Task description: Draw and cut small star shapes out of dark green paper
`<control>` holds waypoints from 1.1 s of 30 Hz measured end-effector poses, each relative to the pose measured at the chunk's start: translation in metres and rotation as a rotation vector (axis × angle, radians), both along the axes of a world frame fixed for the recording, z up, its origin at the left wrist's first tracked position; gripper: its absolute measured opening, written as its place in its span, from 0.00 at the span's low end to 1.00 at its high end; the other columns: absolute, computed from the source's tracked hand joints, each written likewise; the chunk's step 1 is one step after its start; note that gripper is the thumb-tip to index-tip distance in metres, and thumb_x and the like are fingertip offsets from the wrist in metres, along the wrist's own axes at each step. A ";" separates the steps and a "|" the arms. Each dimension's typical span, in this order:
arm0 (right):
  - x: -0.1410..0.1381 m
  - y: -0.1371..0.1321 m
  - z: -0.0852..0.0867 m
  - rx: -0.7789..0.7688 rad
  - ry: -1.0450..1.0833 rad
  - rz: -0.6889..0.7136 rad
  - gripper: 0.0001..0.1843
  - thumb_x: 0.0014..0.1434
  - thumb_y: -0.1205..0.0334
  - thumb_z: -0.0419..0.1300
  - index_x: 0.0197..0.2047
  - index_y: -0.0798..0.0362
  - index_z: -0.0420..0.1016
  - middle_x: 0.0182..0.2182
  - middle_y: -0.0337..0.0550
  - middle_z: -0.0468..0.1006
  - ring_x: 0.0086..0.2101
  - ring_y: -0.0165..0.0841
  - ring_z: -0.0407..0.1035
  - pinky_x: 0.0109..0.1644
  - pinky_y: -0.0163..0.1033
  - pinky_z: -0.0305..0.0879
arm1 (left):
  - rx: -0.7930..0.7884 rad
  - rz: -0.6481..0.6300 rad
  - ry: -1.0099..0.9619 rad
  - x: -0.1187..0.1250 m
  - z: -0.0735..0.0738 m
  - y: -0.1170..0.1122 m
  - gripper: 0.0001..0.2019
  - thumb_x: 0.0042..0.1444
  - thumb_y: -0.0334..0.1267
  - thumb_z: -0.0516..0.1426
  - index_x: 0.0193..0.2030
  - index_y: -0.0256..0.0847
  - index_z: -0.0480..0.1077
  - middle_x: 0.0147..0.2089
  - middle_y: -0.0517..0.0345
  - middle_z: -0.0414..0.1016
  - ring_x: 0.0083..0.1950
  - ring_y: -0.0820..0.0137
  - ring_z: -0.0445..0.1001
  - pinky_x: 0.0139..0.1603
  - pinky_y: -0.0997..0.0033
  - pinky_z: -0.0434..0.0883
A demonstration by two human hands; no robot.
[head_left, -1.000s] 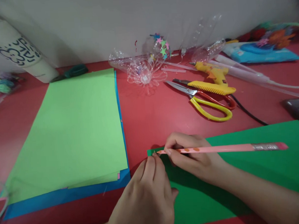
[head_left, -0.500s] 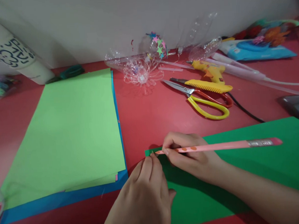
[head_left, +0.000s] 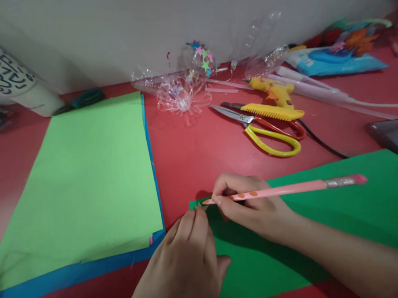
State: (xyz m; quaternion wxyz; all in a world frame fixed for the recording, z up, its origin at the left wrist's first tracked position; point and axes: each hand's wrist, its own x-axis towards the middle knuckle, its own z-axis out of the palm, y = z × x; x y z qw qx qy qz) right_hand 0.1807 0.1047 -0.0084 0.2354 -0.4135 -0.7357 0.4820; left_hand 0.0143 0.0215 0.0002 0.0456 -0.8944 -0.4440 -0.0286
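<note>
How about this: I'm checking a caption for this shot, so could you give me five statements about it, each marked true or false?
1. The right hand holds a pink pencil. True.
2. The light green paper lies underneath the blue paper. False: the light green paper lies on top, with blue showing along its edges.
3. The scissors have two blue handles. False: one is red, the other yellow.
4. The yellow glue gun lies farther from the hands than the scissors do. True.
5. The left hand is raised by the wall. False: its fingertips are at the left corner of the dark green sheet.
</note>
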 end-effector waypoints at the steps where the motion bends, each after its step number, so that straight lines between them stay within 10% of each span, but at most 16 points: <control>1: 0.000 0.000 0.000 0.004 -0.003 0.005 0.07 0.56 0.70 0.53 0.27 0.52 0.64 0.19 0.31 0.68 0.21 0.25 0.60 0.23 0.28 0.55 | 0.003 -0.007 0.002 -0.001 -0.001 0.000 0.18 0.60 0.35 0.50 0.52 0.23 0.67 0.49 0.37 0.76 0.48 0.59 0.75 0.42 0.66 0.77; 33: -0.003 0.001 -0.001 -0.037 0.092 -0.055 0.09 0.56 0.70 0.53 0.26 0.51 0.63 0.19 0.31 0.68 0.21 0.25 0.62 0.24 0.29 0.57 | 0.029 -0.009 -0.043 0.004 0.003 0.001 0.17 0.57 0.33 0.49 0.48 0.22 0.70 0.45 0.39 0.78 0.45 0.59 0.77 0.41 0.66 0.78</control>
